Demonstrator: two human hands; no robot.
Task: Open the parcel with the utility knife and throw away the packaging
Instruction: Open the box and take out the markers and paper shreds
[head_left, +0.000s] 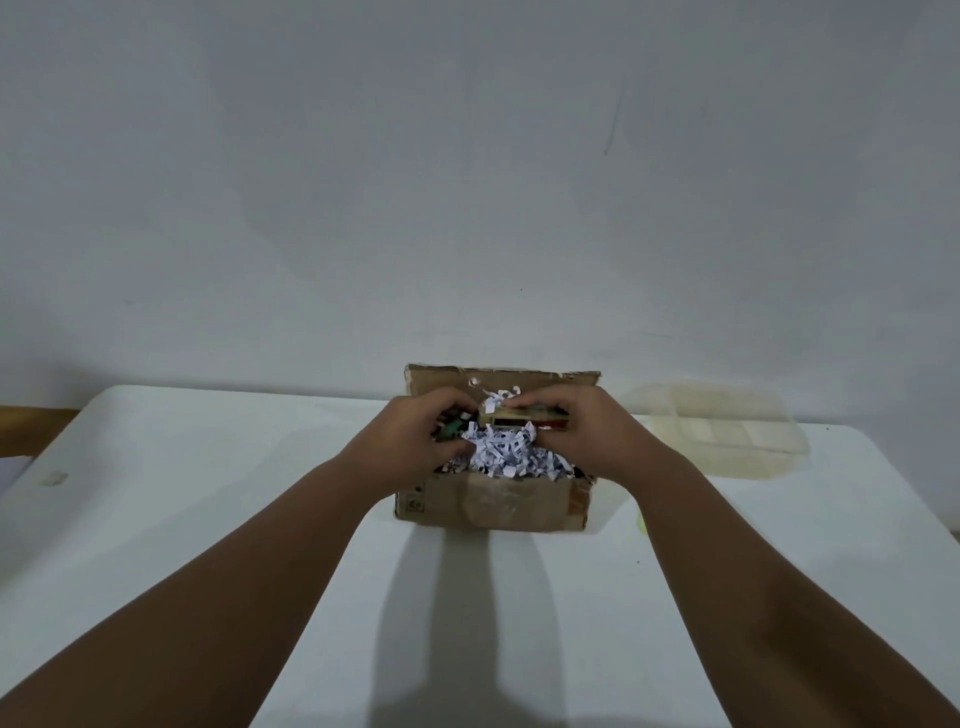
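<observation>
A brown cardboard parcel (491, 503) stands open on the white table, its far flap upright. White shredded paper (506, 453) fills it. My right hand (587, 439) grips a small flat gold and red box (522, 415) just above the paper. My left hand (415, 436) is inside the parcel on the left, fingers curled around a dark green item (451, 430) that is mostly hidden. No utility knife is in view.
A clear plastic compartment container (727, 431) lies on the table to the right of the parcel. The white table (208, 519) ends at a grey wall just behind the parcel. A wooden edge (31, 426) shows at far left.
</observation>
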